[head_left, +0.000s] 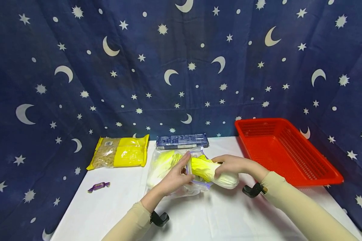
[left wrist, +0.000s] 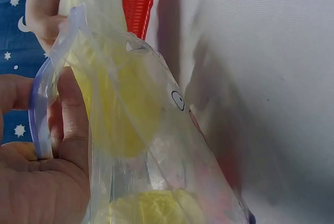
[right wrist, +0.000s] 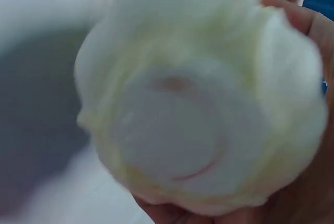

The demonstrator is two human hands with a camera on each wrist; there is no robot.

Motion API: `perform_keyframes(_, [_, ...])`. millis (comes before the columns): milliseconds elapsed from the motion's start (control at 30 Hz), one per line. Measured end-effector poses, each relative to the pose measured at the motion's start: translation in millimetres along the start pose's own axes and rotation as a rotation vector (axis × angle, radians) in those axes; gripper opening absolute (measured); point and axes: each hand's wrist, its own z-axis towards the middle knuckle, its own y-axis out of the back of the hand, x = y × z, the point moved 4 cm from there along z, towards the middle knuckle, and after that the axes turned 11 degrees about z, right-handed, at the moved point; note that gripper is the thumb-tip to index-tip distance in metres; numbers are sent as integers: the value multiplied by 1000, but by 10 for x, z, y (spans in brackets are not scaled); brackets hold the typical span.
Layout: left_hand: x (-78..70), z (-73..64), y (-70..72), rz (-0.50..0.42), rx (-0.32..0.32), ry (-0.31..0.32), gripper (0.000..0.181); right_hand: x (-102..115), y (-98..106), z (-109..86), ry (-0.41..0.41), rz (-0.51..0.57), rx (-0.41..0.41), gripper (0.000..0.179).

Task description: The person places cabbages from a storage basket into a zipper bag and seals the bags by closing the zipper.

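The left hand (head_left: 175, 178), fingers spread, touched a clear purple-edged plastic bag's (head_left: 187, 191) mouth; the right hand's (head_left: 231, 164) fingers gripped a yellow-and-white oblong cabbage (head_left: 209, 171) entering it.

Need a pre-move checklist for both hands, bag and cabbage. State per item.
1. Right hand on the cabbage: ok, it grips the pale base end.
2. Left hand at the mouth of the plastic bag: ok, the purple-edged rim runs between its fingers; how firmly it holds cannot be told.
3. Bag mouth spread: ok, the cabbage's yellow leafy end sits inside it.
4. Cabbage wholly in or out of the bag: not ok, the base sticks out.
5. Other cabbage inside the bag: ok, seen through the plastic.
6. Bag apart from the blue box behind it: cannot tell, they look very close.
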Motion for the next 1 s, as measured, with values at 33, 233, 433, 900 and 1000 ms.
perform_keyframes(33, [-4, -1, 4, 5, -4, -2, 89, 8, 0, 10, -4, 26, 11, 54])
perform_keyframes(233, [-17, 5, 10, 15, -22, -22, 90, 17, -20, 45, -105, 163, 94, 37])
perform_keyframes(433, [-26, -5, -6, 61, -31, -40, 89, 18, -32, 84, -174, 218, 95, 30])
perform_keyframes(900, [-14, -53, -75, 247, -45, -42, 93, -169, -233, 236, -371, 910, 29, 55])
perform_keyframes(1000, [-14, -52, -88, 279, -54, -30, 94, -197, -287, 261, -367, 1019, 36, 55])
